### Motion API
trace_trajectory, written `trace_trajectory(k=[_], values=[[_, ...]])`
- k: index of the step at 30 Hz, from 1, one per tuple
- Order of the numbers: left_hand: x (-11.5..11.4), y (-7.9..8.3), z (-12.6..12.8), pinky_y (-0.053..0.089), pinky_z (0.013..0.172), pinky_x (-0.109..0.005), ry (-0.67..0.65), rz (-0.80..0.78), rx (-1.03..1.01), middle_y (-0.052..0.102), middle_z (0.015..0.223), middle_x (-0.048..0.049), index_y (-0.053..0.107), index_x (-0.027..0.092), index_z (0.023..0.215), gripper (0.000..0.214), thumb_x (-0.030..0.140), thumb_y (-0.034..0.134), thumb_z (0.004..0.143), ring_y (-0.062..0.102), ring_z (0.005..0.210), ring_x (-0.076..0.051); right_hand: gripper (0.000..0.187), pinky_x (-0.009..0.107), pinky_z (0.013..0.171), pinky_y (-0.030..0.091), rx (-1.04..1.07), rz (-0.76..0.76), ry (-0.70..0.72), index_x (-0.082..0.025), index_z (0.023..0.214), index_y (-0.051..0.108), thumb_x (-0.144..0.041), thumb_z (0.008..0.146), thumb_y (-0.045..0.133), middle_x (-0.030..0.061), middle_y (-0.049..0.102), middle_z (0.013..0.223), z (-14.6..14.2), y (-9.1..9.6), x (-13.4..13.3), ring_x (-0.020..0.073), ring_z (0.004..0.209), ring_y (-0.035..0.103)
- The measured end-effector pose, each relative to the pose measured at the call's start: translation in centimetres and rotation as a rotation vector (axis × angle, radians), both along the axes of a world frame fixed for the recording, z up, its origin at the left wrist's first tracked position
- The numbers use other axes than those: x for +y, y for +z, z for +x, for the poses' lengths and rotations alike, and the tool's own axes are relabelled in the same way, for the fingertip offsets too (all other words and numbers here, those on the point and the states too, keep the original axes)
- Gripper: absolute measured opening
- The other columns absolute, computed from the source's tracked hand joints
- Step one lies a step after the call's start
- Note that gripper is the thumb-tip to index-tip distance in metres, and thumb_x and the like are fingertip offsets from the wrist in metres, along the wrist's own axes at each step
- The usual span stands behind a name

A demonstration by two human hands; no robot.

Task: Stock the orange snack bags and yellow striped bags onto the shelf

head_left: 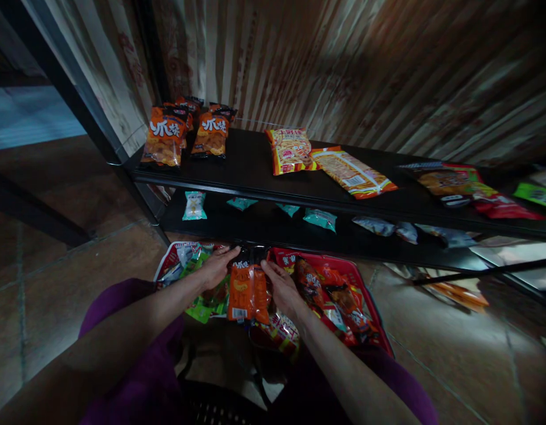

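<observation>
An orange snack packet stands upright between both my hands, over a red basket full of snack bags. My left hand grips the packet's top left corner, fingers curled on it. My right hand holds its right edge, fingers closed on it. Green and red packets lie under and around my hands in the basket.
A black shelf unit stands just beyond the basket. Its top board carries orange packets at the left, yellow and striped bags in the middle, more bags at the right. Small teal packets sit on the lower board. Tiled floor lies to the left.
</observation>
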State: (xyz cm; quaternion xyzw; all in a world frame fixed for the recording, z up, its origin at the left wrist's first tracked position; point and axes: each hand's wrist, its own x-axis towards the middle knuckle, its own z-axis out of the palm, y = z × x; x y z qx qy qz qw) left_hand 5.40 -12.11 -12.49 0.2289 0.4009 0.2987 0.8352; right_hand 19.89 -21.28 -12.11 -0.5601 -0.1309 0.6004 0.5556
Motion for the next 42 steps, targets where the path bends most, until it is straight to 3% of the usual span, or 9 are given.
trace_trajectory(k=[6, 11, 15, 25, 33, 37, 40, 42], values=[[-0.2, 0.3, -0.4, 0.047, 0.083, -0.033, -0.236, 0.055, -0.08, 0.069, 0.1, -0.0087, 0.066, 0.017, 0.087, 0.029, 0.038, 0.075, 0.069, 0.063, 0.094, -0.02, 0.029, 0.028, 0.06, 0.049, 0.035, -0.009, -0.149, -0.018, 0.07, 0.068, -0.039, 0.056, 0.083, -0.0009, 0.07, 0.065, 1.1, -0.3, 0.5, 0.0149, 0.057, 0.061], [-1.0, 0.5, -1.5, 0.05, 0.082, -0.037, -0.499, -0.006, -0.046, 0.066, 0.11, -0.0096, 0.064, 0.021, 0.104, 0.043, 0.029, 0.08, 0.064, 0.064, 0.097, -0.022, 0.029, 0.031, 0.068, 0.052, 0.069, -0.009, -0.263, -0.017, 0.07, 0.067, -0.036, 0.055, 0.084, 0.0017, 0.072, 0.069, 2.2, 0.0, 0.8, 0.0174, 0.065, 0.065], [-1.7, 0.4, -2.1, 0.052, 0.082, -0.041, -0.653, 0.06, -0.088, 0.063, 0.117, -0.0124, 0.061, 0.019, 0.112, 0.052, 0.022, 0.08, 0.063, 0.061, 0.104, -0.026, 0.023, 0.034, 0.07, 0.053, 0.089, -0.057, -0.326, -0.017, 0.064, 0.064, -0.031, 0.058, 0.082, 0.0024, 0.071, 0.066, 2.8, 0.2, 0.9, 0.0208, 0.069, 0.067], [-1.6, -0.4, -2.2, 0.051, 0.085, -0.04, -0.643, 0.118, -0.198, 0.063, 0.115, -0.012, 0.058, 0.018, 0.114, 0.057, 0.011, 0.079, 0.062, 0.063, 0.102, -0.024, 0.012, 0.035, 0.074, 0.054, 0.126, -0.081, -0.315, -0.016, 0.076, 0.066, -0.028, 0.072, 0.071, 0.0054, 0.073, 0.074, 3.9, -1.3, 1.2, 0.0226, 0.08, 0.069], [-1.7, 0.2, -1.9, 0.051, 0.085, -0.041, -0.505, 0.108, -0.15, 0.064, 0.111, -0.0108, 0.061, 0.017, 0.109, 0.052, 0.006, 0.076, 0.06, 0.063, 0.098, -0.023, 0.021, 0.033, 0.075, 0.053, 0.102, -0.064, -0.286, -0.021, 0.079, 0.066, -0.041, 0.074, 0.068, 0.0043, 0.073, 0.085, 3.8, -1.7, 1.5, 0.0216, 0.086, 0.067], [-1.5, 0.4, -1.6, 0.051, 0.084, -0.041, -0.371, 0.136, -0.104, 0.065, 0.11, -0.0102, 0.062, 0.017, 0.105, 0.05, 0.003, 0.074, 0.059, 0.063, 0.096, -0.023, 0.036, 0.034, 0.076, 0.053, 0.15, -0.039, -0.14, -0.022, 0.089, 0.066, -0.054, 0.075, 0.064, 0.0041, 0.072, 0.091, 2.1, -0.8, 0.6, 0.02, 0.086, 0.067], [-1.1, 0.4, -1.5, 0.051, 0.085, -0.039, -0.286, 0.157, -0.089, 0.065, 0.111, -0.0097, 0.062, 0.017, 0.103, 0.047, 0.002, 0.074, 0.059, 0.063, 0.096, -0.022, 0.038, 0.036, 0.078, 0.053, 0.131, -0.053, -0.039, -0.022, 0.092, 0.066, -0.05, 0.068, 0.073, 0.0037, 0.071, 0.093, 0.5, -0.4, -0.4, 0.018, 0.081, 0.067], [-1.0, 0.3, -1.5, 0.051, 0.085, -0.038, -0.254, 0.168, -0.089, 0.065, 0.109, -0.0098, 0.062, 0.016, 0.102, 0.048, 0.001, 0.074, 0.058, 0.063, 0.095, -0.022, 0.035, 0.033, 0.076, 0.053, 0.082, -0.067, -0.015, -0.02, 0.086, 0.067, -0.044, 0.063, 0.079, 0.0022, 0.071, 0.083, -0.3, -0.4, -1.1, 0.0146, 0.072, 0.066]])
